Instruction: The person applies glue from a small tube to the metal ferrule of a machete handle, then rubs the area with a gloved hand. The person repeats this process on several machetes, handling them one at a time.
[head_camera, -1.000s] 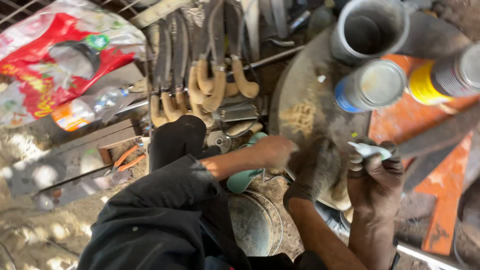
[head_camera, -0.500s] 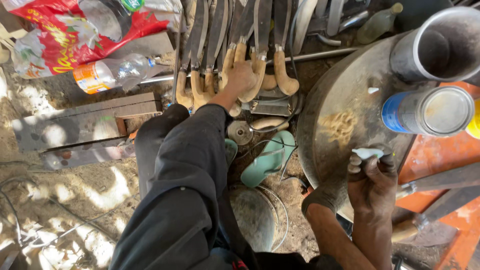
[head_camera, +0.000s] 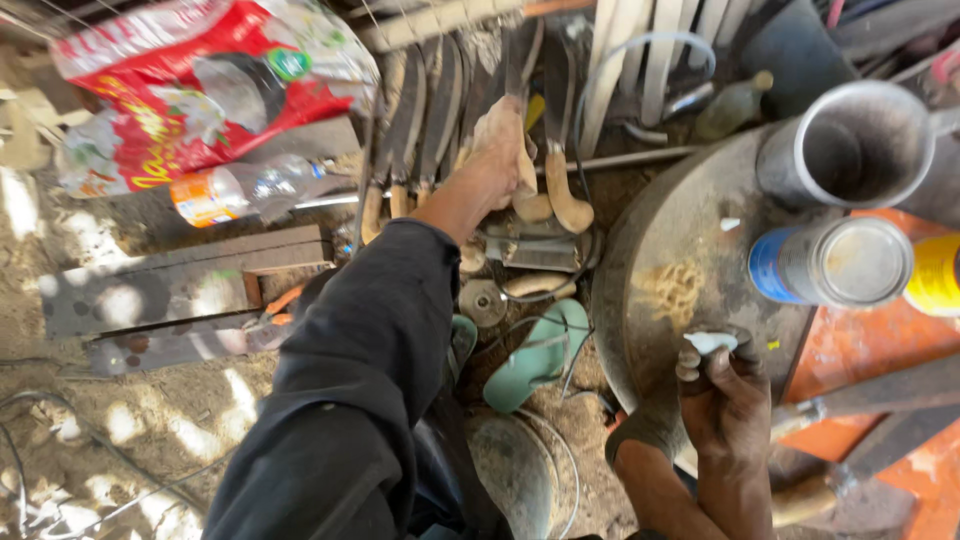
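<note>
While my left hand (head_camera: 497, 150) closes round a wooden knife handle (head_camera: 525, 190) in the leaning row of blades, my right hand (head_camera: 725, 400) pinches a small white lump (head_camera: 711, 342). The knife looks stiff and heavy; the handle is the safe hold.

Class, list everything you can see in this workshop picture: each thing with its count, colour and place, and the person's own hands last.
knives: a row, too overlapped to count, dark blades with pale wooden handles, top centre
round metal table: one, grey-brown, right of centre
cans: three, one open grey, one blue, one yellow, on the table's right side
plastic bag: one, red and white, top left
plastic bottle: one, clear with orange label, below the bag
sandal: one, green, on the ground at centre
white piece: one, small, in the right hand's fingers
left hand: on a knife handle
right hand: at the table's edge
</note>
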